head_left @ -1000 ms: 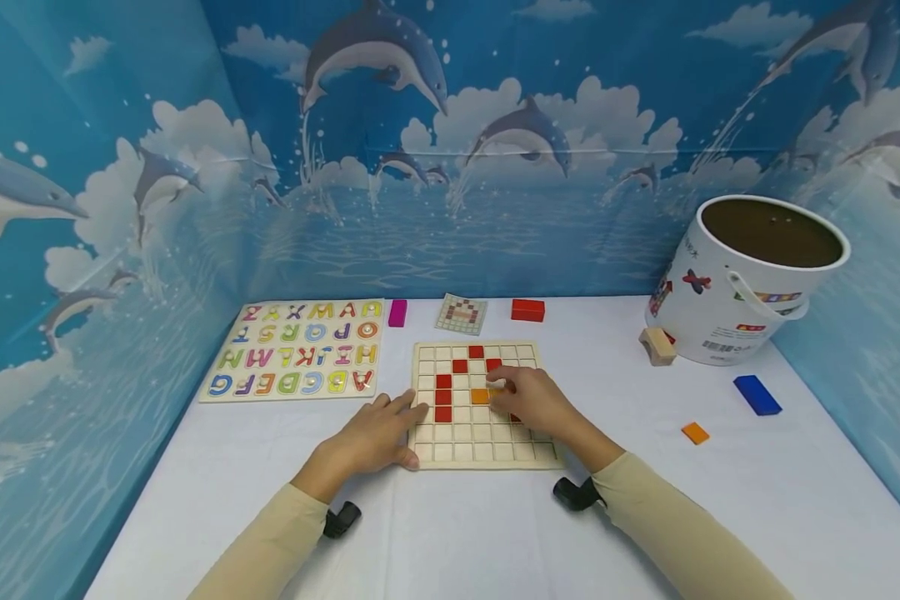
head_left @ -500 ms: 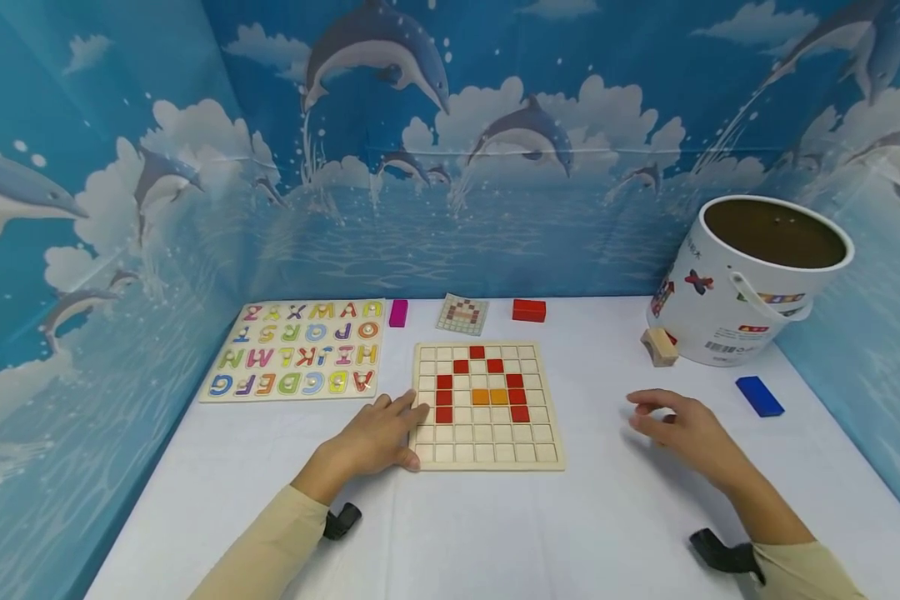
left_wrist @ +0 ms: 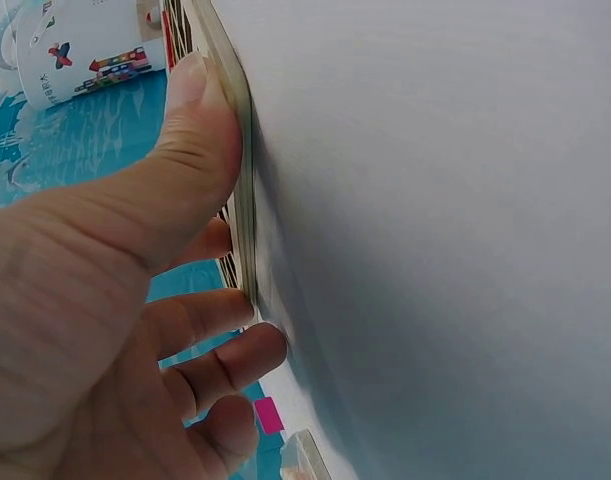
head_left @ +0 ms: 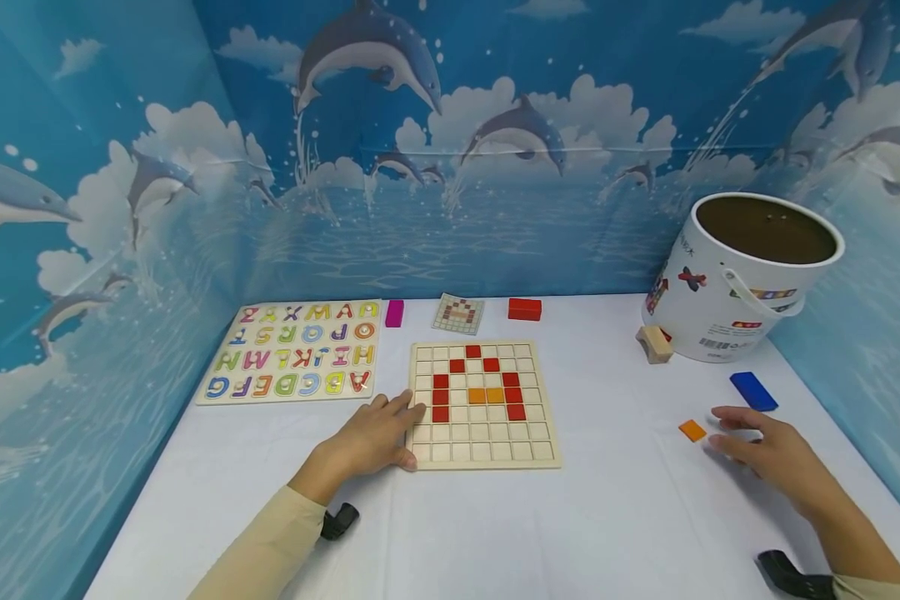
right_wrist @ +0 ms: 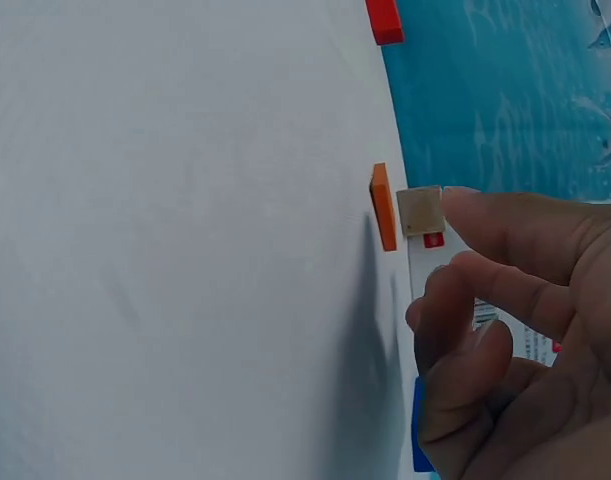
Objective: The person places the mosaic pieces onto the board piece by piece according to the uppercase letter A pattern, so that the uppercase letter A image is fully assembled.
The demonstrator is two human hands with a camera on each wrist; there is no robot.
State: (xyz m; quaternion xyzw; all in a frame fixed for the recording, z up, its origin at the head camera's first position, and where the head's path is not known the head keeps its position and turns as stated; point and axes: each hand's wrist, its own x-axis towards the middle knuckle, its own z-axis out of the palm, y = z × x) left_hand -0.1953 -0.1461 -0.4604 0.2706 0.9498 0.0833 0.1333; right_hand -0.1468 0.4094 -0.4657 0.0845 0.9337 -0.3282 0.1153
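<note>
The small flat orange square tile [head_left: 693, 430] is lying on the white tabletop [head_left: 615, 517], well apart from the square wooden grid board [head_left: 482, 404] and near the blue rectangular block [head_left: 753, 391]. It is showing as a thin slab with a plain orange top face; the right wrist view [right_wrist: 382, 207] is presenting it edge-on. The right hand [head_left: 776, 454] is hovering just beside the tile, its fingers [right_wrist: 505, 235] loosely bent and slightly apart, gripping nothing and not touching the tile. The left hand [head_left: 371, 437] is resting on the tabletop against the board's near left corner, fingers spread and nearly straight, thumb [left_wrist: 200, 130] pressing along the board's edge. The board is carrying red and orange tiles in its grid cells.
</note>
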